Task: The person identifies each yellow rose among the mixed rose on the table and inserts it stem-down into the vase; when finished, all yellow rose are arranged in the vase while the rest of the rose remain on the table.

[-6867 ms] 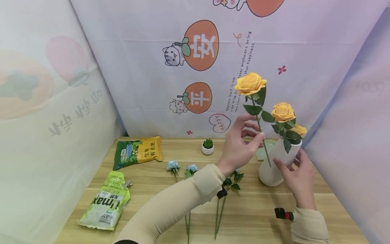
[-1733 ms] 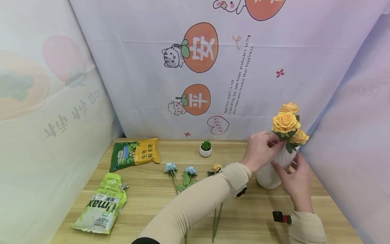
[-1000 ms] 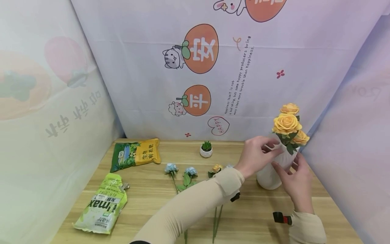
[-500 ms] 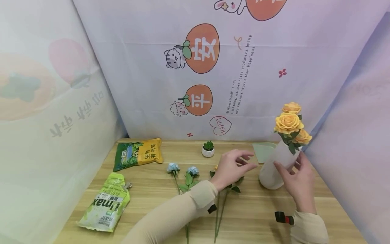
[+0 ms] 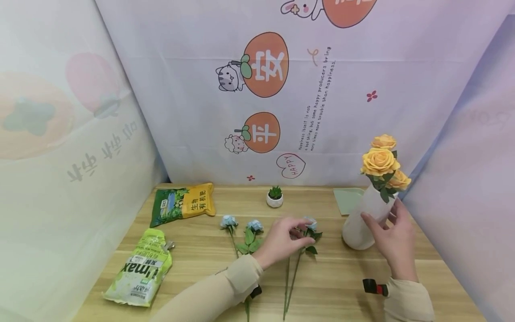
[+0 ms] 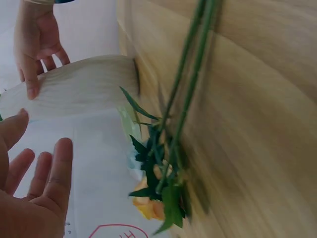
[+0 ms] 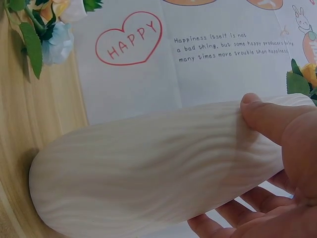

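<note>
A white ribbed vase [image 5: 362, 223] leans to the right, with several yellow roses [image 5: 379, 162] in its mouth. My right hand [image 5: 396, 241] grips its side, thumb in front and fingers behind, as the right wrist view also shows. My left hand [image 5: 281, 239] hovers over the table by two long-stemmed flowers, its fingers bent loosely around nothing. One of those is a blue rose [image 5: 310, 222]; the yellow rose [image 6: 148, 207] next to it, hidden behind my hand in the head view, shows in the left wrist view.
Two blue roses [image 5: 254, 226] lie left of my left hand. A small potted succulent [image 5: 275, 197] stands at the back, with a pale green sheet [image 5: 347, 200] behind the vase. Two bags, one yellow-green [image 5: 183, 203] and one lime [image 5: 138, 268], lie at left.
A third yellow rose went from my left hand into the vase. My left hand then let go and moved left and down to the lying flowers. The right hand stays on the vase.
</note>
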A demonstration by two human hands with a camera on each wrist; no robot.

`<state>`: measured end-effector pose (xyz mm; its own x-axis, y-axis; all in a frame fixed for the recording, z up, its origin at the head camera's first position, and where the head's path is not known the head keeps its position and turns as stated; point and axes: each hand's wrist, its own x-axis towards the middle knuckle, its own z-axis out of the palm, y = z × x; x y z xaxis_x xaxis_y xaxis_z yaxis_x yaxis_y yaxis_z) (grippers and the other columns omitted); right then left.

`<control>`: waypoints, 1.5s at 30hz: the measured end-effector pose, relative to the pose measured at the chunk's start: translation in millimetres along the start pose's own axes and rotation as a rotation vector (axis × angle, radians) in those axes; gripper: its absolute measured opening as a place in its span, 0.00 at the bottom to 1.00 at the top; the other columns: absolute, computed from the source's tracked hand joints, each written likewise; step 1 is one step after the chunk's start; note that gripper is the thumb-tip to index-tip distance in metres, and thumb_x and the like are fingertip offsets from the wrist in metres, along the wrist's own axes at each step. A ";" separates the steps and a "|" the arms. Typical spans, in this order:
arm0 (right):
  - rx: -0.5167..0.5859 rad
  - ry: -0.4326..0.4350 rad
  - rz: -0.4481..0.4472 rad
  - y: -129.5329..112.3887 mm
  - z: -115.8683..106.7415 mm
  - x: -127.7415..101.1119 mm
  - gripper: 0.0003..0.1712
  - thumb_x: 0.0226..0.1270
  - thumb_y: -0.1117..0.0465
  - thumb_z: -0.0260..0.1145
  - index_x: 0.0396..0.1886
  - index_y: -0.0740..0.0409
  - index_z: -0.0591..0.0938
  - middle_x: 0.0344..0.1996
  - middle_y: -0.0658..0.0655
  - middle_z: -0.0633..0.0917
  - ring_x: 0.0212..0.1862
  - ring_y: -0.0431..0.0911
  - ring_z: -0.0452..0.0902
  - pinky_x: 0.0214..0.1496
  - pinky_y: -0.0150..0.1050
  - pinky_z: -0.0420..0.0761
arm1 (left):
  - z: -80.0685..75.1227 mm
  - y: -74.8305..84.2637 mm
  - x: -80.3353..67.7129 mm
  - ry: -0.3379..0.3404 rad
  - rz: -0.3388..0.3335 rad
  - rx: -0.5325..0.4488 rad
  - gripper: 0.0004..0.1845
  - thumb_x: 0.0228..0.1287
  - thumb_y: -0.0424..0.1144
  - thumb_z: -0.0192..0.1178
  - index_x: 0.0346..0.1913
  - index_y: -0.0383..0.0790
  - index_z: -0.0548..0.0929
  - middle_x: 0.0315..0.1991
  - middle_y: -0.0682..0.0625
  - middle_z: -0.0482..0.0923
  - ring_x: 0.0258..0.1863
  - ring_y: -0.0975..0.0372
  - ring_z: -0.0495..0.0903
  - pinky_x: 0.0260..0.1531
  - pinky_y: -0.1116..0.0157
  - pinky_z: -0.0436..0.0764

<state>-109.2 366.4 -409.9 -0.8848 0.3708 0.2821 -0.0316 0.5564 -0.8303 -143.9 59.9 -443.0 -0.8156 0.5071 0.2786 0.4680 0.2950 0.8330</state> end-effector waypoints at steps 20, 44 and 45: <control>0.001 -0.012 0.006 0.6 -1.0 0.5 0.56 0.72 0.46 0.77 0.89 0.51 0.55 0.81 0.66 0.66 0.74 0.72 0.68 0.64 0.74 0.76 | 3.5 -43.8 -39.9 -0.165 -0.163 0.342 0.40 0.59 0.47 0.82 0.75 0.49 0.80 0.40 0.53 0.73 0.36 0.68 0.66 0.36 0.70 0.70; 0.002 -0.017 0.010 -1.9 -0.9 -0.9 0.55 0.72 0.46 0.76 0.88 0.52 0.56 0.81 0.67 0.66 0.74 0.73 0.68 0.64 0.75 0.76 | 1.6 -48.7 -38.4 -0.157 -0.192 0.484 0.26 0.68 0.38 0.74 0.68 0.46 0.86 0.50 0.48 0.83 0.44 0.62 0.73 0.44 0.65 0.79; 0.001 -0.017 0.010 -2.0 -1.0 -0.9 0.55 0.72 0.46 0.76 0.88 0.52 0.56 0.81 0.67 0.66 0.74 0.73 0.68 0.64 0.75 0.76 | 1.2 -49.1 -38.2 -0.152 -0.187 0.496 0.26 0.68 0.37 0.73 0.68 0.47 0.86 0.51 0.47 0.84 0.46 0.61 0.74 0.46 0.64 0.80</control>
<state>-108.0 365.7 -408.0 -0.8926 0.3640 0.2659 -0.0232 0.5522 -0.8334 -135.3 27.0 -495.1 -0.8591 0.5099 0.0450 0.4542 0.7189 0.5262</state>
